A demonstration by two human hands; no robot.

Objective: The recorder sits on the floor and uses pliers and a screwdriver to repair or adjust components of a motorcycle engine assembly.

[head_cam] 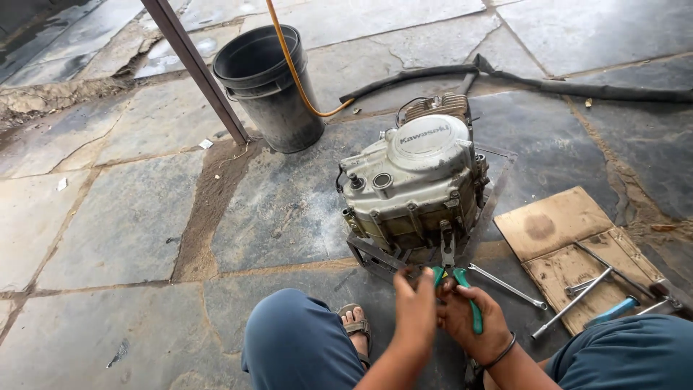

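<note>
A grey motorcycle engine [415, 180] stands on a metal frame on the stone floor in front of me. My right hand [476, 321] grips green-handled pliers [453, 278] whose jaws reach up to the engine's lower edge. My left hand [415, 303] is raised beside them, fingers curled close to the pliers' handles; whether it grips them I cannot tell. My knees in blue trousers sit at either side, and a sandalled foot [355, 328] shows between them.
A spanner [505, 287] lies right of the pliers. Cardboard pieces [556, 227] carry long socket wrenches [577, 297] and a blue-handled tool [613, 310]. A black bucket [271, 87] with a yellow hose [292, 65] stands behind, beside a slanted metal post [198, 68]. A black hose [548, 85] crosses the back.
</note>
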